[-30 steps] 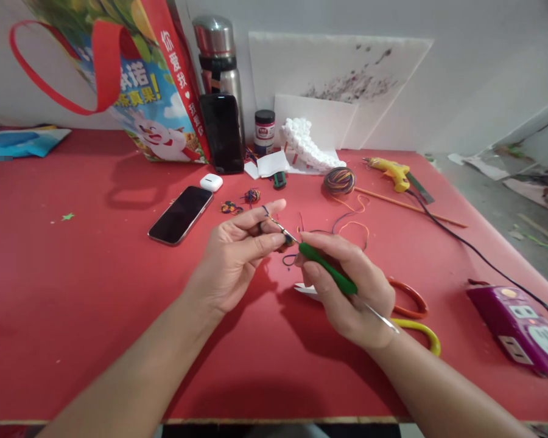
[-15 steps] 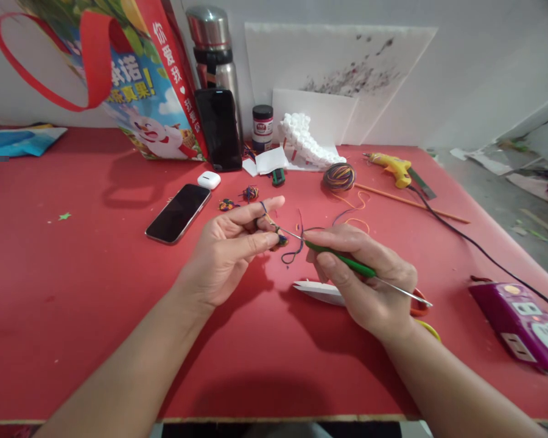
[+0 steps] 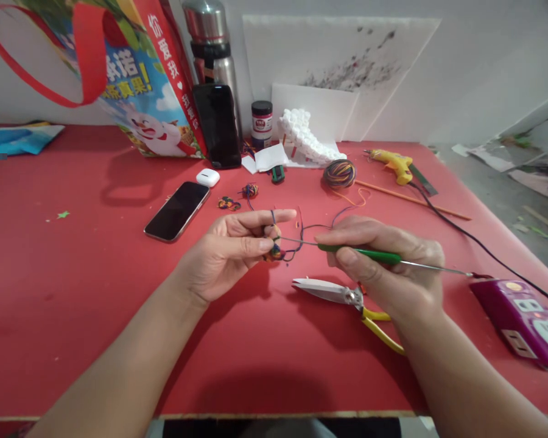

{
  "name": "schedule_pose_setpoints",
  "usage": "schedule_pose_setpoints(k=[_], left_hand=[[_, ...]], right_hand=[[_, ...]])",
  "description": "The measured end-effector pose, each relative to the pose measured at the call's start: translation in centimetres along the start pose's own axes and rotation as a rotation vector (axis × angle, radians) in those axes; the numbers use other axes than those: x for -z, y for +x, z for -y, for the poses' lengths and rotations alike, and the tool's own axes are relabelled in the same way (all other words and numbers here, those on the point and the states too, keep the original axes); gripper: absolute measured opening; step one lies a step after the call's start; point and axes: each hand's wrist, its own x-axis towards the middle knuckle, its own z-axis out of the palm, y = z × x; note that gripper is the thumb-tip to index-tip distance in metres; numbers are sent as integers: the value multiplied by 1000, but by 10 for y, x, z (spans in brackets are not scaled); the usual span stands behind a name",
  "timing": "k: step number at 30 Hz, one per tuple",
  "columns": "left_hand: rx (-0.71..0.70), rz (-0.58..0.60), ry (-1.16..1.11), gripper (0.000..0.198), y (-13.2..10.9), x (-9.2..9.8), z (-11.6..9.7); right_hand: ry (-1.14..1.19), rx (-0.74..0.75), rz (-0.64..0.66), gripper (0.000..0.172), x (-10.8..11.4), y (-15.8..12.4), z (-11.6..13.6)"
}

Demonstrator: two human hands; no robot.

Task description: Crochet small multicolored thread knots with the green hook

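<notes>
My left hand (image 3: 231,252) pinches a small multicoloured crochet piece (image 3: 275,251) between thumb and middle finger, with the yarn strand looped over the outstretched index finger. My right hand (image 3: 388,267) is closed round a green-handled crochet hook (image 3: 369,253), held nearly level, its metal tip in the piece. The yarn (image 3: 329,219) trails back over the red table (image 3: 73,286) to a multicoloured yarn ball (image 3: 339,174). Scissors (image 3: 342,296) with yellow and orange handles lie just under my right hand.
A phone (image 3: 177,210), a white earbud case (image 3: 207,177) and small yarn scraps (image 3: 229,204) lie to the left. At the back stand a printed bag (image 3: 137,97), a steel flask (image 3: 210,42), a second phone (image 3: 217,125), a jar (image 3: 262,121) and white foam (image 3: 304,140). A glue gun (image 3: 393,165), its black cable and a purple power strip (image 3: 520,322) sit right.
My right hand has swung the hook from steeply tilted to nearly level and shifted right. The scissors beneath it have come into plain view. My left hand has dropped slightly with the piece.
</notes>
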Motion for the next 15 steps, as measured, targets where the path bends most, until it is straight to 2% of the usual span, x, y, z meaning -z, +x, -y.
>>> schedule_pose_setpoints(k=[7, 11, 15], left_hand=[[51, 72, -3, 34, 2, 5, 0], [51, 57, 0, 36, 1, 3, 0], [-17, 6, 27, 38, 0, -5, 3]], right_hand=[[62, -54, 14, 10, 3, 5, 6], [207, -165, 26, 12, 6, 4, 1], [337, -293, 14, 15, 1, 2, -4]])
